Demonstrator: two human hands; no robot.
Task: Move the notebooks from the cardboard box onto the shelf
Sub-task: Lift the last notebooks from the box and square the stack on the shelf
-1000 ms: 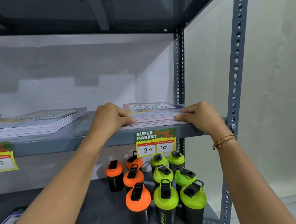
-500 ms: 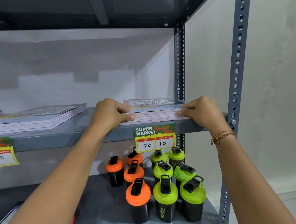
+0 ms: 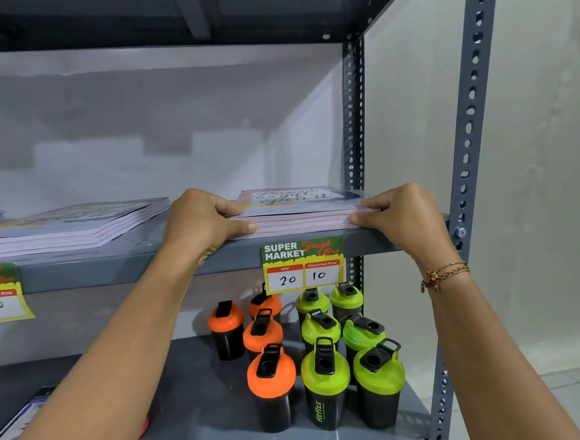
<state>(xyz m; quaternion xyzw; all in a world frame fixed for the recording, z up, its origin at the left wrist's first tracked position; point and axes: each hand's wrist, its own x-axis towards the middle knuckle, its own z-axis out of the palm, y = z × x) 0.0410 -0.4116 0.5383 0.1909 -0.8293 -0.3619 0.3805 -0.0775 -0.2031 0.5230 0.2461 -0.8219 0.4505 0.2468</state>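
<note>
Notebooks (image 3: 302, 215) sit in a stack at the front right of the shelf (image 3: 140, 264), clamped at both ends: the left hand (image 3: 206, 218) wraps the stack's nine o'clock end, thumb against the front edge, and the right hand (image 3: 401, 212) closes on its three o'clock end the same way. The stack rests flat on the steel, its front edge about flush with the lip, just above a price tag (image 3: 303, 265). At nine o'clock from it, apart, lies another pile (image 3: 73, 228). Below, at six o'clock, stand shaker bottles (image 3: 311, 352). This batch looks delivered; only letting go remains. The box is out of sight, so what is left I cannot tell.
</note>
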